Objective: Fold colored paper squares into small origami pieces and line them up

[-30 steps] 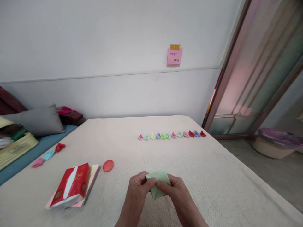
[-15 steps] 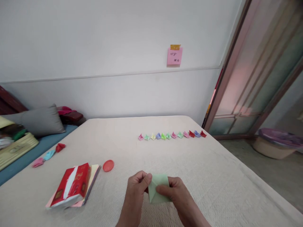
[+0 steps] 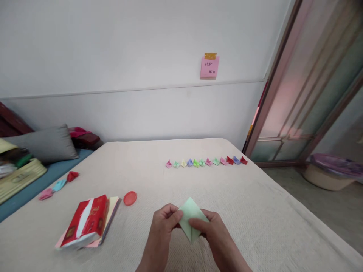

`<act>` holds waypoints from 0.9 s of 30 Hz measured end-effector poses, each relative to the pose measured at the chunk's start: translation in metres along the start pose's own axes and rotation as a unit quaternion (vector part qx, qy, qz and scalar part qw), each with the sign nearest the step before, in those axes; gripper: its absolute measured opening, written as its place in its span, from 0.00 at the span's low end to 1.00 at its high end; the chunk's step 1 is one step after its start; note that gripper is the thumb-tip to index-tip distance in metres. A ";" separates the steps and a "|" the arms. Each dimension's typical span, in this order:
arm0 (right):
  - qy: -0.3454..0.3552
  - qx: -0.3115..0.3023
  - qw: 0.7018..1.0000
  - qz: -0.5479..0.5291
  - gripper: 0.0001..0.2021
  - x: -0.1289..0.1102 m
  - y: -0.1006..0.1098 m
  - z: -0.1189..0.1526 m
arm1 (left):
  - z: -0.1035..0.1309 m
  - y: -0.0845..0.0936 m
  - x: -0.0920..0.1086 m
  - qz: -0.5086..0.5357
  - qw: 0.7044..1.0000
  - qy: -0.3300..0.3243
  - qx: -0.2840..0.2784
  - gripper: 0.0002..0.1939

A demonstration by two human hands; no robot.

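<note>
Fingers [image 3: 197,223] pinching folded paper [image 3: 190,210], pale green, diamond-shaped, creased

green paper [image 3: 191,213]: back hidden | sheets [image 3: 113,207]: partly under red packet [image 3: 86,219] | pink note [image 3: 209,66]: lower writing unclear

Matt grn paper [image 3: 189,208], rough wht cloth [image 3: 150,185], glossy red plastic pkt [image 3: 86,218], smooth wall [image 3: 127,56]

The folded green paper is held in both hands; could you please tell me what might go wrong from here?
The left hand and right hand pinch the folded green paper between fingers, so uneven pressure might skew a crease. The red packet lies on the paper sheets, so pulling one out could drag it along.
</note>
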State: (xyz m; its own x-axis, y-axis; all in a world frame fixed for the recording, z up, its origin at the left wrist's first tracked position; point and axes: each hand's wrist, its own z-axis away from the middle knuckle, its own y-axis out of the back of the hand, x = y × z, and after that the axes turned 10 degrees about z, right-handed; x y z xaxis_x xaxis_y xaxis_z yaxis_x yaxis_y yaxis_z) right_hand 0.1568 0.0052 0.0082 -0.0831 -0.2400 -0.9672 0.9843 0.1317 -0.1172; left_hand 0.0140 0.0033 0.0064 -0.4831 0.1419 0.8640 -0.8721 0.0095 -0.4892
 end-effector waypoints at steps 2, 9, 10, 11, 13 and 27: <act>0.000 -0.009 1.000 0.001 0.05 -0.004 0.004 0.001 | -0.002 0.004 0.002 -0.032 0.999 -0.005 -0.002 0.09; 0.012 0.026 0.999 0.040 0.09 -0.002 0.013 -0.003 | -0.008 0.008 0.001 -0.137 0.990 0.006 -0.040 0.09; 0.011 0.027 0.999 0.044 0.09 -0.001 0.013 -0.004 | -0.008 0.008 0.000 -0.140 0.990 0.001 -0.035 0.09; 0.009 0.024 0.999 0.046 0.09 -0.001 0.012 -0.005 | -0.008 0.008 -0.001 -0.135 0.990 0.001 -0.028 0.09; 0.004 0.012 0.999 0.051 0.08 -0.001 0.012 -0.004 | -0.008 0.008 -0.004 -0.103 0.994 0.017 -0.011 0.11; 0.016 0.082 0.996 0.022 0.12 -0.005 0.019 -0.004 | -0.003 0.003 0.003 -0.062 0.996 0.028 -0.062 0.10</act>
State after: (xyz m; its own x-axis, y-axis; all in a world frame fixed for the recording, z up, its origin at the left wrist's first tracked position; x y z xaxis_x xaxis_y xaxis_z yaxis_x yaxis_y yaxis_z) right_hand 0.1749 0.0127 0.0097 -0.0424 -0.2066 -0.9775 0.9991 -0.0177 -0.0396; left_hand 0.0105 0.0065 0.0075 -0.3635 0.1874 0.9125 -0.9071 0.1518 -0.3925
